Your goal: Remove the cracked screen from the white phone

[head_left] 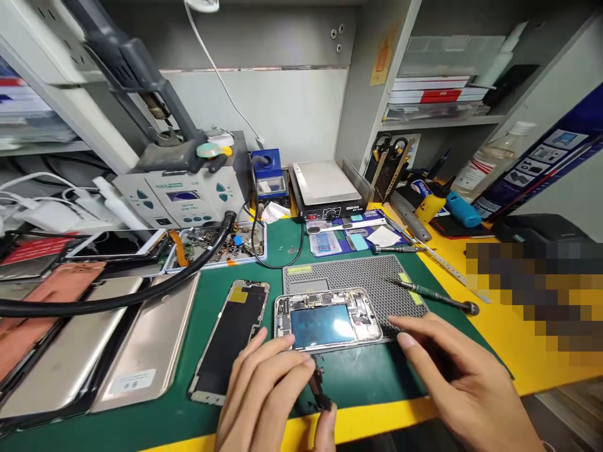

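Observation:
An opened phone (325, 323) lies face up, its circuitry and a shiny blue-black battery exposed, partly on a grey perforated mat (348, 270). My left hand (271, 383) is in front of the phone's left end, a small dark, ragged-looking phone part (319, 390) pinched between thumb and finger. Its exact kind is unclear. Beside the phone's right end is my right hand (464, 370), thumb and index finger apart, holding nothing. A detached phone screen (226, 339), its back upward, lies left of the phone, partly behind my left fingers.
A screwdriver (436, 295) rests across the mat's right side. Phone shells (146, 339) lie at left, near a tray of small parts (245, 245). A black hose (155, 292) crosses above them. Behind stand a hot-air station (181, 191) and a heating plate (327, 182).

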`<move>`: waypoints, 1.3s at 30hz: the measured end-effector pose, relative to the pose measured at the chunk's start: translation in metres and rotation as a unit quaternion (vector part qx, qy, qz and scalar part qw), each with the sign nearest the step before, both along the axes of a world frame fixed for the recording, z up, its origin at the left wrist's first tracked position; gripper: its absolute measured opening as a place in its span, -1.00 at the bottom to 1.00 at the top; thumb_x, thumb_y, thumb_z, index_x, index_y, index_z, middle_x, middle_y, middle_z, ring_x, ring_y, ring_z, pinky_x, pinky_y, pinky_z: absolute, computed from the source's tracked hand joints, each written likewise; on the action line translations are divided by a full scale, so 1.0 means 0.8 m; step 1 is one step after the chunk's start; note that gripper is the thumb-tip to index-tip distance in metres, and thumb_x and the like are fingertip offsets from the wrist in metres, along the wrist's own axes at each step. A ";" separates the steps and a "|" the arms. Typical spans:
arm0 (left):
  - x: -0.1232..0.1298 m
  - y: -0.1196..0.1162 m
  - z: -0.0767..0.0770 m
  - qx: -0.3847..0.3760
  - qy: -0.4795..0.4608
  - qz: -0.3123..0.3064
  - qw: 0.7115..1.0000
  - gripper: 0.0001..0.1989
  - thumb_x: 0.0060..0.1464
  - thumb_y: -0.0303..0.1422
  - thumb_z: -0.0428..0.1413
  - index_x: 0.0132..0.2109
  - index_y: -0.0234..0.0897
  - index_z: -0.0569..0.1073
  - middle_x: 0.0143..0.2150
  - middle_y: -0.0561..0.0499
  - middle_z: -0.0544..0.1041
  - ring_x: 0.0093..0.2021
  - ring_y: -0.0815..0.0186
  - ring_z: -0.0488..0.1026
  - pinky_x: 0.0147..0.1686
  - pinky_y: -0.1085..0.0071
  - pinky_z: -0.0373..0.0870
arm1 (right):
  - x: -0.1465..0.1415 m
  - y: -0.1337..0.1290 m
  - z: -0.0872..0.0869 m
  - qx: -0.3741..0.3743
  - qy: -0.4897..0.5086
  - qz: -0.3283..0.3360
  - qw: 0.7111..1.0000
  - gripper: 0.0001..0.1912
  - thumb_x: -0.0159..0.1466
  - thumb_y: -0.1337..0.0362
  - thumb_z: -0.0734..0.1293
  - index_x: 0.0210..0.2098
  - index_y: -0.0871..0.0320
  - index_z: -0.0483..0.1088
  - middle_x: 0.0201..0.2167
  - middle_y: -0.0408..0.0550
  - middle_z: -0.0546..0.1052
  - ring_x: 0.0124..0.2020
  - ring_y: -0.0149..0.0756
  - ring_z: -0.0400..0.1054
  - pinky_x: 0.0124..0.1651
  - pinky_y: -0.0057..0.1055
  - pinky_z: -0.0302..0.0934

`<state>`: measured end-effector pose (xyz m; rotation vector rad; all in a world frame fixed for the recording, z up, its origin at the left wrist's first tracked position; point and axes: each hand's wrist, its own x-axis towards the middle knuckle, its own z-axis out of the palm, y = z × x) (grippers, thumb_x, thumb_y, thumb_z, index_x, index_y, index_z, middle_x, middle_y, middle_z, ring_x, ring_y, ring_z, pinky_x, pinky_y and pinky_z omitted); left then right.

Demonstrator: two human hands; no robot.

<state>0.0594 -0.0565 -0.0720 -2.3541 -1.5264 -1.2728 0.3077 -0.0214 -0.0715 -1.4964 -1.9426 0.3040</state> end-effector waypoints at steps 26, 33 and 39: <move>0.062 0.049 0.039 -0.028 0.056 -0.096 0.993 -0.72 0.08 -0.57 0.15 -0.03 -0.31 0.43 -0.14 -0.11 0.51 -0.06 0.19 0.44 0.18 -0.08 0.32 | 0.015 0.004 0.020 -0.135 0.212 0.100 0.963 -0.80 0.33 0.19 0.32 -0.17 0.11 0.56 -0.30 -0.06 0.60 -0.26 -0.26 0.52 -0.37 -0.52 0.42; 0.061 0.047 0.026 0.132 0.112 -0.118 0.978 -0.70 0.00 -0.63 0.22 -0.09 -0.37 0.50 -0.18 -0.14 0.56 -0.03 0.10 0.48 0.12 -0.21 0.37 | -0.002 0.000 0.043 -0.245 0.297 0.098 0.918 -0.78 0.22 0.12 0.42 -0.30 0.16 0.56 -0.45 -0.09 0.56 -0.46 -0.35 0.43 -0.42 -0.53 0.38; 0.053 0.041 0.019 0.158 0.142 -0.131 0.968 -0.76 0.04 -0.60 0.20 -0.11 -0.38 0.50 -0.18 -0.14 0.59 -0.01 0.08 0.48 0.09 -0.22 0.40 | -0.010 -0.008 0.036 -0.105 0.194 0.143 0.965 -0.92 0.27 0.31 0.37 -0.29 0.12 0.54 -0.44 -0.11 0.55 -0.42 -0.36 0.47 -0.36 -0.55 0.40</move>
